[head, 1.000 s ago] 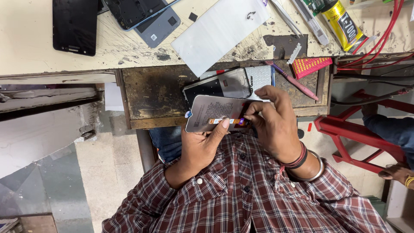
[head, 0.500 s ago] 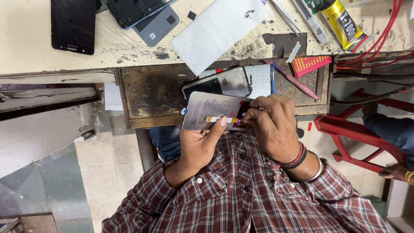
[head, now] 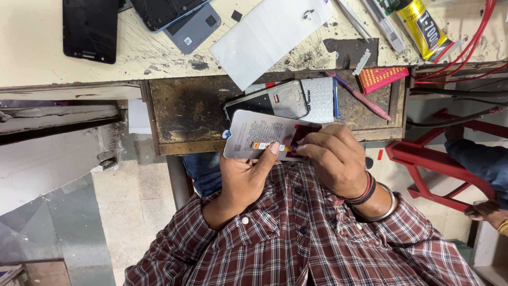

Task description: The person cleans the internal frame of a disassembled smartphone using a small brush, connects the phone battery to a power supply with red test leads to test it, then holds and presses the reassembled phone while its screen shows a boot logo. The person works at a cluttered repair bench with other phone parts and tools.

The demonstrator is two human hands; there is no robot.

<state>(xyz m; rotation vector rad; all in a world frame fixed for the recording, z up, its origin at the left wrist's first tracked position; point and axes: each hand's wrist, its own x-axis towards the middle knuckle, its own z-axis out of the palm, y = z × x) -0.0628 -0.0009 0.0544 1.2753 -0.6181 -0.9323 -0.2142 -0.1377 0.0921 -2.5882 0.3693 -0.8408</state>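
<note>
My left hand (head: 244, 175) holds a grey phone display panel (head: 254, 135) from below, back side up, with the thumb pressed on its orange flex cable (head: 263, 145). My right hand (head: 334, 159) pinches the panel's right end, fingers curled over the dark edge near the cable. Both hands hover above my checked shirt, just in front of an open wooden drawer (head: 185, 111). Inside the drawer, right behind the panel, lies a phone frame (head: 275, 100) with a pale ribbed sheet (head: 320, 98) beside it.
On the worn bench top lie a black phone (head: 90, 29), a grey phone back (head: 193, 26), a white sheet (head: 267, 37), tweezers (head: 354, 18) and a yellow glue tube (head: 420, 26). A pink pen (head: 362, 98) and red card (head: 382, 78) sit in the drawer. Red stool (head: 423, 159) at right.
The panel has shifted slightly left and lower in my hands. My right fingers have slid along its right end near the flex cable.
</note>
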